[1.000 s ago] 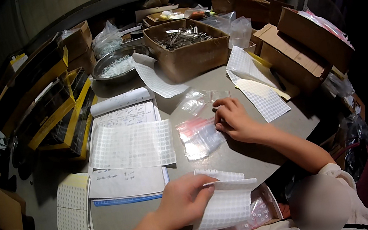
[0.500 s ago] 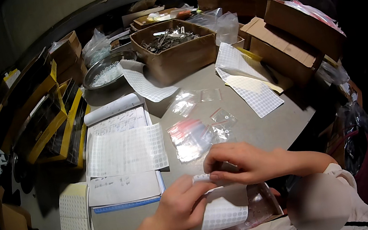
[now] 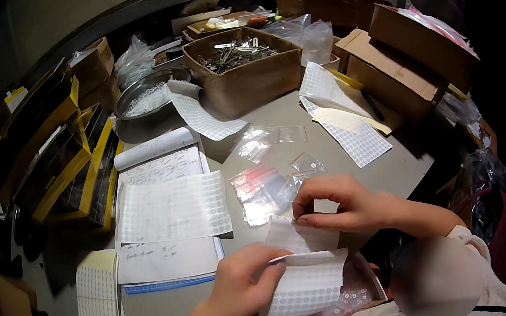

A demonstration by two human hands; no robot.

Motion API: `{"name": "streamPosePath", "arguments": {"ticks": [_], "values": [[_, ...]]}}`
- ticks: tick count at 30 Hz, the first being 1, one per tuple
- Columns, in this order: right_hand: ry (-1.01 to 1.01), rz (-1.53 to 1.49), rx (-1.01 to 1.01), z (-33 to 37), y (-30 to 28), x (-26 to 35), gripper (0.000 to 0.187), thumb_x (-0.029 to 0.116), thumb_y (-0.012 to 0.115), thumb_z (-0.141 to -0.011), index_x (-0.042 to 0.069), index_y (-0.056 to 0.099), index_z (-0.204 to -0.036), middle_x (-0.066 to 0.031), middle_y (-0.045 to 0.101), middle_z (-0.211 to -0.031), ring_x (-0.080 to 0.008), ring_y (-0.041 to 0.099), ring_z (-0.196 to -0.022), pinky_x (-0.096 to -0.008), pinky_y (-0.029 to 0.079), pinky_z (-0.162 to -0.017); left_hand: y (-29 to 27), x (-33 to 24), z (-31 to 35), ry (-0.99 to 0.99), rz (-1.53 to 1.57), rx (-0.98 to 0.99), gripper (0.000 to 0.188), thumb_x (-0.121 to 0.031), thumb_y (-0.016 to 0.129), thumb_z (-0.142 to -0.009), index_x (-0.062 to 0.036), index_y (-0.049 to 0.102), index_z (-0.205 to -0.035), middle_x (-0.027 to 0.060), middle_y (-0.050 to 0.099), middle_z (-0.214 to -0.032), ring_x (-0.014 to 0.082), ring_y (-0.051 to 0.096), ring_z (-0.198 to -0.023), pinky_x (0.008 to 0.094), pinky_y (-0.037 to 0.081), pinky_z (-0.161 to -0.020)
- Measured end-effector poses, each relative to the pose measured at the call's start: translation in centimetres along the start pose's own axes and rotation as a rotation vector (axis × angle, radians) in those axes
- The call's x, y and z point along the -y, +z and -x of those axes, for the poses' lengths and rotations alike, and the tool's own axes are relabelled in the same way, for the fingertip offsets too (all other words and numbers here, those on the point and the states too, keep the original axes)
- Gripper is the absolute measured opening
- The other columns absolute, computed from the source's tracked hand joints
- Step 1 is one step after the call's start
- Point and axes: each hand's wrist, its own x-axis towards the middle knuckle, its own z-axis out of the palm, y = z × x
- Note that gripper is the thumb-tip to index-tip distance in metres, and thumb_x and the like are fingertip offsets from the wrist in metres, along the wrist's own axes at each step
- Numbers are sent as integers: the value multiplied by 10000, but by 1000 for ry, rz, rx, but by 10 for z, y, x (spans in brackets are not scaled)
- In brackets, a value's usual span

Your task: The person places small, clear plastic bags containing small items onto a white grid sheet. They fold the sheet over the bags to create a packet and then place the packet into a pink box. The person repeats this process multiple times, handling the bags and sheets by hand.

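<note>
My left hand [image 3: 250, 283] grips a sheet of small round stickers [image 3: 306, 287] between thumb and fingers. The sheet is bent across its middle, with one part standing up and the lower part hanging toward me. At the upper part, my right hand [image 3: 342, 205] has thumb and forefinger pinched together at the surface. Whatever is between those fingertips is too small to make out. Under the sheet, near my lap, sits a shallow box [image 3: 373, 279] with clear bags bearing round stickers. Just beyond my hands lies a pile of clear zip bags [image 3: 261, 190] with red seals.
To the left are a notepad [image 3: 170, 260] with a sticker sheet [image 3: 172, 209] across it, and another sticker stack [image 3: 101, 308]. Behind stand a bowl of small clear pieces [image 3: 147, 98] and a carton of metal parts [image 3: 249, 74]. More sticker sheets [image 3: 351, 132] and cartons [image 3: 394, 66] line the right.
The held sheet has opened out, its upper part now spread between my hands. My right hand has moved slightly up and right, away from the left hand.
</note>
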Motion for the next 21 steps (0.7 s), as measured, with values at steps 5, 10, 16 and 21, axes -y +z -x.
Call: {"name": "streamPosePath", "arguments": {"ticks": [5, 10, 16, 21], "values": [[-333, 284, -92, -5, 11, 7, 195, -17, 759, -848, 0, 694, -1031, -106, 712, -939, -234, 696, -864, -356, 551, -781, -3, -8, 0, -325, 188, 71, 214, -74, 726, -948, 30, 764, -1131, 79, 767, -955, 111, 687, -865, 281, 556, -766], [89, 119, -61, -13, -26, -16, 227, 135, 698, -885, -1, 688, -1067, -156, 706, -1032, -339, 681, -975, -427, 543, -850, -3, -1, 4, -453, 224, 87, 235, -108, 735, -970, 46, 761, -1145, 50, 773, -982, 82, 666, -904, 264, 557, -810], [439, 149, 298, -28, -54, -61, 271, 218, 658, -939, -18, 672, -1071, -152, 697, -942, -271, 651, -871, -384, 522, -792, -2, -5, 0, -391, 130, 114, 226, -114, 736, -966, 24, 769, -1141, 50, 775, -962, 81, 665, -883, 265, 552, -790], [386, 334, 243, -24, -34, -70, 268, 250, 714, -943, 6, 675, -1048, -129, 709, -866, -240, 672, -789, -359, 521, -732, -1, 0, 3, -355, 97, 110, 227, -132, 731, -968, 12, 771, -1138, 68, 780, -946, 90, 668, -864, 277, 554, -783]]}}
